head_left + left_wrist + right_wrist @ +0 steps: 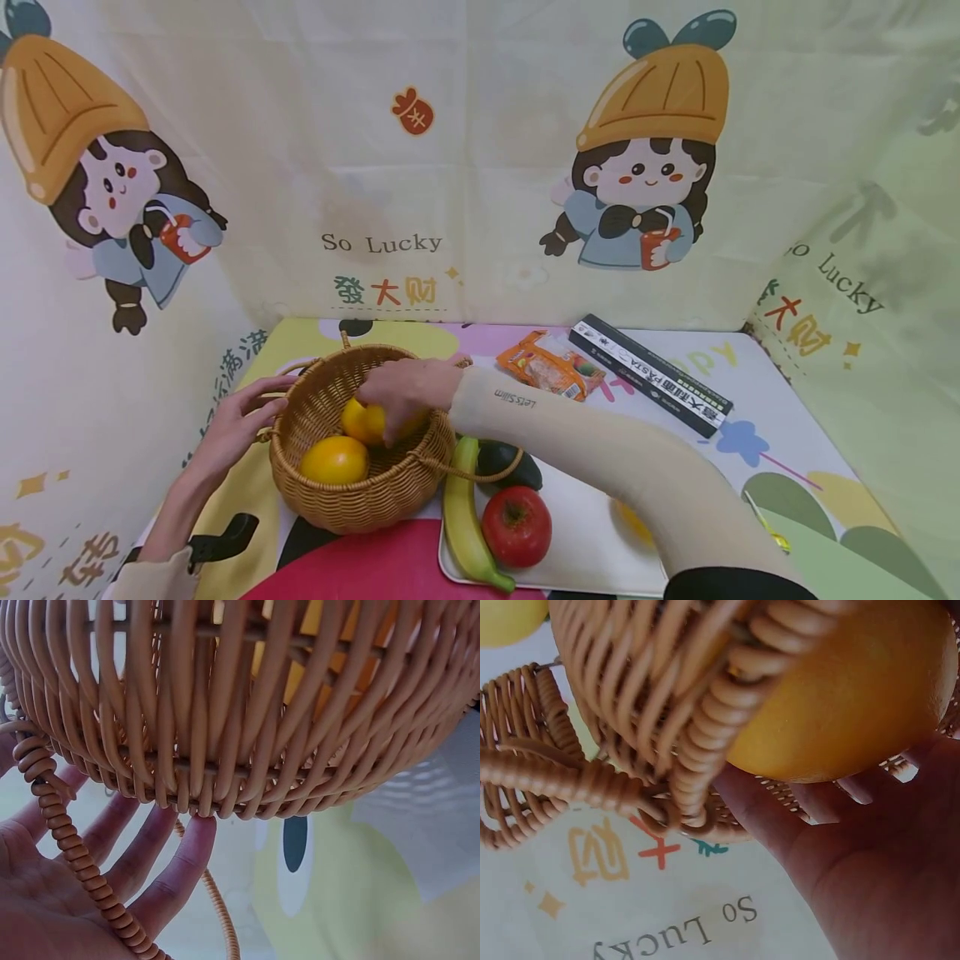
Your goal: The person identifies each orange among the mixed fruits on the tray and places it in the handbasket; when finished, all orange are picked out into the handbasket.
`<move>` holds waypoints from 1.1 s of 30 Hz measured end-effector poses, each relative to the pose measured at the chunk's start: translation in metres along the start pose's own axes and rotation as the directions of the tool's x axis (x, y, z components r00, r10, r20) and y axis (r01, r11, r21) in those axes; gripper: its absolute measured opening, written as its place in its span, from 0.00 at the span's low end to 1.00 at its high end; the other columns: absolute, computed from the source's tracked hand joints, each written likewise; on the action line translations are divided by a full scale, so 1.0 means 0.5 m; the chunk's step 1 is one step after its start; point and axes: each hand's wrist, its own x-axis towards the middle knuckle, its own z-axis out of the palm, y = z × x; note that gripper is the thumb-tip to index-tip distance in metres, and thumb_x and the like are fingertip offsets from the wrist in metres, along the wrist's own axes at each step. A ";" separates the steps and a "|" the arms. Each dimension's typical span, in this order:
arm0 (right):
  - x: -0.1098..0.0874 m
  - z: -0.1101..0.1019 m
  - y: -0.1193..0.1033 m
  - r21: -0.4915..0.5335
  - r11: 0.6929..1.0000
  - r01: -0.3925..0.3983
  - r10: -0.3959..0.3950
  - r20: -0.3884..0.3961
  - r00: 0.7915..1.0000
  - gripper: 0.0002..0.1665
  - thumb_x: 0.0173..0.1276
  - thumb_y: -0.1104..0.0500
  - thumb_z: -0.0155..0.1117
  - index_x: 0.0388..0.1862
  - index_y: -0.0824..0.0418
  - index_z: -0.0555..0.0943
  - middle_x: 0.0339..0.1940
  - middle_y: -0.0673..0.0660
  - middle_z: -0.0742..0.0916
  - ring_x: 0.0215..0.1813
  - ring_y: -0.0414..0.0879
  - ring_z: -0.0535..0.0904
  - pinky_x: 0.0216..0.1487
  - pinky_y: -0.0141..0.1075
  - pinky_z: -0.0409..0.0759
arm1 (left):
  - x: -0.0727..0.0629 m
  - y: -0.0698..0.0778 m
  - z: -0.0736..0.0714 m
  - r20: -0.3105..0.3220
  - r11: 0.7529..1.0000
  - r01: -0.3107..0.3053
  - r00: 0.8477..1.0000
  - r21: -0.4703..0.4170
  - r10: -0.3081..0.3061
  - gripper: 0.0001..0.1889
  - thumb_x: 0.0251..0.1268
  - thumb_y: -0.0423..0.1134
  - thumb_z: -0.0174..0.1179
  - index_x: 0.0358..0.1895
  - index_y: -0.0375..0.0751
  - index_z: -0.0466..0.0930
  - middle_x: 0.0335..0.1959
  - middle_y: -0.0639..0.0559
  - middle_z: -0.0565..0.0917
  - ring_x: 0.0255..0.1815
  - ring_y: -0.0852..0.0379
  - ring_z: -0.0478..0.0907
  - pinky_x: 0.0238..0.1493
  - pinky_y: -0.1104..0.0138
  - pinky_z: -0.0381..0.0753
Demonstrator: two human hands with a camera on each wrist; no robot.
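Note:
My right hand [401,396] reaches down into the wicker basket [356,504] and grips an orange [847,697], thumb and fingers round it in the right wrist view. Two more oranges lie in the basket, one at the front [335,461] and another [362,422] partly covered by the hand. At the basket's left side, my left hand [236,425] touches the wickerwork with its fingertips. Its fingers [176,874] extend loosely against the basket edge in the left wrist view, and a coiled handle [82,862] crosses in front of the palm.
Right of the basket, a white tray [577,558] bears a banana [465,517], a red apple [517,527], a dark avocado [517,467] and a yellow-orange fruit [633,525] partly under my right sleeve. Farther back lie an orange snack packet [551,365] and a black pasta box [648,375].

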 end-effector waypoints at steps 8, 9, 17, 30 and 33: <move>0.011 -0.007 -0.005 -0.010 0.997 -0.077 0.077 0.059 0.995 0.30 0.55 0.40 0.72 0.55 0.49 0.77 0.43 0.45 0.79 0.42 0.41 0.72 0.43 0.30 0.72 | 0.001 -0.003 0.003 -0.022 1.000 -0.018 1.000 0.026 0.019 0.22 0.74 0.42 0.50 0.63 0.32 0.70 0.49 0.71 0.73 0.42 0.74 0.76 0.35 0.69 0.82; 0.012 -0.007 -0.005 -0.008 0.996 -0.087 0.088 0.069 0.994 0.30 0.55 0.41 0.72 0.54 0.48 0.77 0.42 0.45 0.79 0.42 0.41 0.72 0.43 0.31 0.72 | 0.001 -0.003 0.003 -0.023 0.999 -0.016 1.000 0.029 0.017 0.22 0.74 0.42 0.50 0.64 0.32 0.70 0.49 0.71 0.73 0.43 0.74 0.76 0.35 0.69 0.81; 0.010 -0.001 -0.004 0.037 0.992 -0.120 0.116 0.099 0.988 0.27 0.55 0.43 0.73 0.52 0.49 0.77 0.40 0.45 0.78 0.42 0.42 0.72 0.41 0.30 0.72 | 0.000 0.000 0.003 -0.023 1.000 0.000 1.000 0.028 0.001 0.22 0.74 0.43 0.50 0.64 0.33 0.69 0.50 0.70 0.72 0.43 0.76 0.74 0.38 0.71 0.81; 0.010 0.007 -0.002 -0.015 0.997 -0.081 0.082 0.087 0.993 0.24 0.59 0.41 0.69 0.50 0.50 0.78 0.38 0.45 0.79 0.40 0.40 0.73 0.40 0.30 0.73 | -0.005 0.002 0.004 -0.018 1.000 0.004 1.000 0.028 -0.003 0.23 0.74 0.44 0.50 0.64 0.33 0.70 0.49 0.69 0.74 0.43 0.75 0.75 0.38 0.69 0.81; 0.012 0.013 -0.004 -0.023 0.998 -0.054 0.056 0.089 0.995 0.22 0.61 0.41 0.67 0.49 0.51 0.78 0.37 0.45 0.78 0.38 0.40 0.71 0.38 0.30 0.71 | -0.003 0.002 0.003 -0.013 1.000 -0.003 1.000 0.020 0.003 0.22 0.74 0.44 0.49 0.64 0.33 0.70 0.49 0.70 0.74 0.44 0.76 0.75 0.38 0.70 0.81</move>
